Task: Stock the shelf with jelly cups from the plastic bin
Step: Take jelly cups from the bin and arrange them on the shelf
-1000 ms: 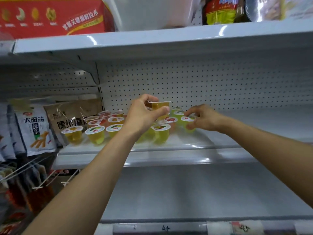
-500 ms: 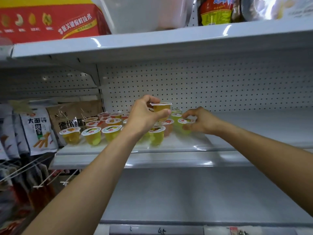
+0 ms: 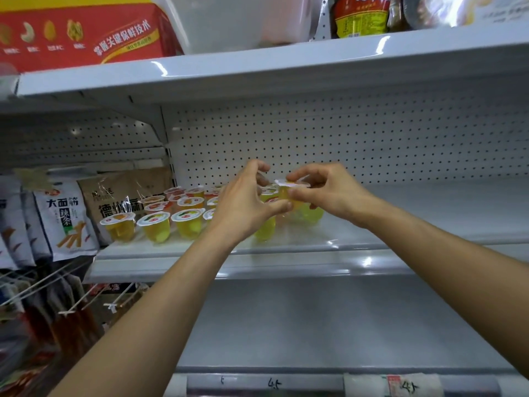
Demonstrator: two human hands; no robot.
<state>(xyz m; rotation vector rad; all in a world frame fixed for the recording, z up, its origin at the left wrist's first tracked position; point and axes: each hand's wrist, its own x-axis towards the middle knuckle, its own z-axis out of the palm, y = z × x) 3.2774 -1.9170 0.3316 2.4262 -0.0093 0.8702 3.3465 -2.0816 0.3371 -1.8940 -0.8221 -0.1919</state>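
Both hands meet above the middle shelf. Between them is a yellow jelly cup with a white lid, held just over the cups standing there. My right hand pinches it at the lid and side with finger and thumb. My left hand curls toward it from the left, its thumb under the cup's base. Several jelly cups stand in rows on the shelf's left half; those behind my hands are partly hidden. A translucent plastic bin sits on the top shelf.
A red carton and bagged goods flank the bin on the top shelf. Snack bags hang on pegs to the left. The right half of the middle shelf and the lower shelf are bare white metal.
My left hand carried the cup rightward. My right hand left the cup it touched on the shelf, rose, and took hold of the carried cup.
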